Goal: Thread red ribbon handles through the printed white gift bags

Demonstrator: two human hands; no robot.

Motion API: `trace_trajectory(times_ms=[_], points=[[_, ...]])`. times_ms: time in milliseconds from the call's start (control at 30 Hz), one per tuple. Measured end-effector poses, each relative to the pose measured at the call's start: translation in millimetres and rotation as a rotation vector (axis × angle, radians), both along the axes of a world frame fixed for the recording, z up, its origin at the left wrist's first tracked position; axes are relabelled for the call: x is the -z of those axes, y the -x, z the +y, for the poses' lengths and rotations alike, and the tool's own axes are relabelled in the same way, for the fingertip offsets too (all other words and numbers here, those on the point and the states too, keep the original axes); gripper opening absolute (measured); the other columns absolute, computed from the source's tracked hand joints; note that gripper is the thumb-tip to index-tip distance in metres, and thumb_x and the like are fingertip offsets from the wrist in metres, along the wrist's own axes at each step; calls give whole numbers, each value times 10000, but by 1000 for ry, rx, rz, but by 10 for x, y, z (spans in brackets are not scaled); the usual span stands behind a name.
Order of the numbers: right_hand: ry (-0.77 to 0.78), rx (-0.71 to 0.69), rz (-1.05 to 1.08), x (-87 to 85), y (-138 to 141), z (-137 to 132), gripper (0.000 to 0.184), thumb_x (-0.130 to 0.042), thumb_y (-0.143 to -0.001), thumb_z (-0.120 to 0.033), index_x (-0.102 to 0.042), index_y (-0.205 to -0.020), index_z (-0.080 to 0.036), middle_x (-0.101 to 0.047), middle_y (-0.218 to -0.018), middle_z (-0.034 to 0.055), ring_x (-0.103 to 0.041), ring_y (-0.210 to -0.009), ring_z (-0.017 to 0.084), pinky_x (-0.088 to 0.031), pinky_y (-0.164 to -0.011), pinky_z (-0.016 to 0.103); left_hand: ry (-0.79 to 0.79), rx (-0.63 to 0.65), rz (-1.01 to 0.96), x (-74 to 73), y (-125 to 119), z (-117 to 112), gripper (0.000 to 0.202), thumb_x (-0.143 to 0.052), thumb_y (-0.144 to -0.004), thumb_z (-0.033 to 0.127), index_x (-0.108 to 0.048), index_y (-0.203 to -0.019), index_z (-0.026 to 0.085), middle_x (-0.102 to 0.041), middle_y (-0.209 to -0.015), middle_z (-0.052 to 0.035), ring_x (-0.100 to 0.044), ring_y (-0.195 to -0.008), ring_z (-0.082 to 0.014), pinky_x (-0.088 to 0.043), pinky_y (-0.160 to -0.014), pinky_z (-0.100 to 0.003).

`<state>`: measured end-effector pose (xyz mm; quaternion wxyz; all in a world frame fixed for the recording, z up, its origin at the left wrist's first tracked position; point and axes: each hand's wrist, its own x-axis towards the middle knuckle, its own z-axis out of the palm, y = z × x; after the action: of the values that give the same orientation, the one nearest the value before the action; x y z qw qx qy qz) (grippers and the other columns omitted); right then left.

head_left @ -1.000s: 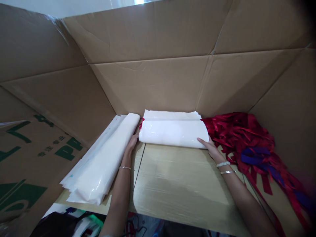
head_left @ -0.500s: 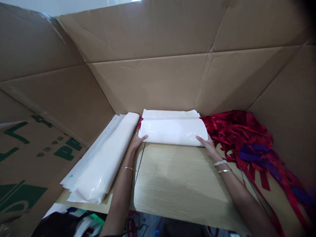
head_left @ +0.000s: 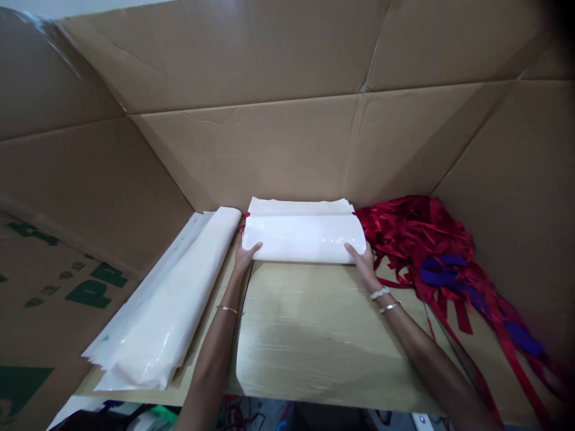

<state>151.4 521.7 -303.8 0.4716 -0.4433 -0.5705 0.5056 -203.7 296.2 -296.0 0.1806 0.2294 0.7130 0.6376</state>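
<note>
A folded stack of glossy white sheets (head_left: 305, 236) lies at the back of the table, against the cardboard. My left hand (head_left: 245, 256) grips its near left corner, thumb on top and fingers hidden below or behind the edge. At the near right corner my right hand (head_left: 363, 258) holds it the same way. Bits of red ribbon (head_left: 245, 222) show at the stack's left end. Close beside my right hand is a tangled heap of red ribbons (head_left: 411, 233), with purple ribbon (head_left: 442, 269) among them.
A longer folded pile of white plastic sheets (head_left: 166, 305) lies on the left. Cardboard walls (head_left: 251, 149) enclose the back and both sides of the wooden table (head_left: 314, 335). Dark items and cables (head_left: 251, 416) show below the front edge.
The whole view has shifted, so things appear a little further left. Both hands keep their hold on the white stack, which stays against the back wall.
</note>
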Motion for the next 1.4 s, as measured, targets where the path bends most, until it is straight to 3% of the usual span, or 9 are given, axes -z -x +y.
trace_trajectory(times_ms=[167, 267, 433, 533, 633, 733, 1067, 1233, 1400], points=[[55, 5, 69, 82, -62, 35, 808, -783, -713, -706, -669, -1273, -135, -720, -1301, 173, -683, -1185, 329, -532, -1079, 465, 102, 0, -121, -101, 15, 33, 653, -961, -636, 441, -747, -1162, 121, -764, -1209, -175, -677, -1243, -387, -530, -1107, -517], [67, 49, 69, 124, -61, 54, 790, -750, -722, -720, -692, -1238, -124, -730, -1277, 174, -678, -1172, 329, -515, -1081, 473, 107, -26, -42, -124, 27, 69, 674, -963, -636, 446, -725, -1191, 146, -756, -1214, -167, -695, -1206, -368, -552, -1070, -493], [14, 95, 57, 198, -27, 90, 711, -728, -758, -663, -706, -1236, -137, -731, -1278, 154, -674, -1160, 300, -492, -1088, 441, 184, -249, 95, -13, -9, 107, 811, -986, -570, 478, -618, -1204, 133, -707, -1231, -205, -683, -1184, -365, -542, -1049, -496], [37, 100, 42, 245, -4, 138, 702, -748, -726, -652, -715, -1199, -134, -749, -1227, 151, -687, -1109, 302, -511, -1051, 438, 77, -313, 181, 82, -65, 99, 812, -952, -608, 504, -548, -1222, 157, -662, -1287, -188, -653, -1208, -321, -505, -1083, -472], [71, 149, 58, 282, 34, 170, 742, -760, -692, -650, -700, -1224, -135, -742, -1249, 159, -684, -1126, 311, -522, -1033, 447, -96, -306, 213, 124, -112, 97, 752, -921, -652, 478, -512, -1206, 175, -635, -1297, -161, -637, -1204, -280, -495, -1080, -420], [59, 180, 74, 285, 69, 147, 775, -759, -692, -644, -682, -1260, -123, -719, -1300, 178, -670, -1172, 316, -518, -1044, 455, -136, -317, 207, 115, -134, 109, 705, -899, -674, 479, -500, -1172, 181, -623, -1267, -143, -626, -1188, -269, -502, -1050, -396], [-47, 155, -28, 71, 21, -42, 774, -677, -749, -715, -704, -1217, -99, -739, -1239, 205, -688, -1107, 334, -527, -1018, 455, -76, -338, 104, 138, -109, 103, 688, -898, -644, 485, -491, -1120, 199, -633, -1118, -93, -657, -1013, -236, -541, -949, -405], [-56, 155, -94, 50, -36, -49, 768, -660, -769, -745, -710, -1208, -116, -746, -1225, 205, -692, -1110, 344, -532, -1017, 460, 16, -338, 118, 99, -100, 29, 727, -916, -617, 543, -510, -1112, 198, -631, -1140, -102, -654, -1067, -264, -527, -999, -442], [-2, 102, -43, 17, -102, -69, 678, -746, -825, -649, -682, -1285, -154, -740, -1245, 154, -688, -1141, 305, -554, -1009, 415, 123, -270, 83, 31, -60, -48, 755, -923, -622, 518, -498, -1150, 183, -638, -1239, -159, -644, -1164, -305, -498, -1066, -496]])
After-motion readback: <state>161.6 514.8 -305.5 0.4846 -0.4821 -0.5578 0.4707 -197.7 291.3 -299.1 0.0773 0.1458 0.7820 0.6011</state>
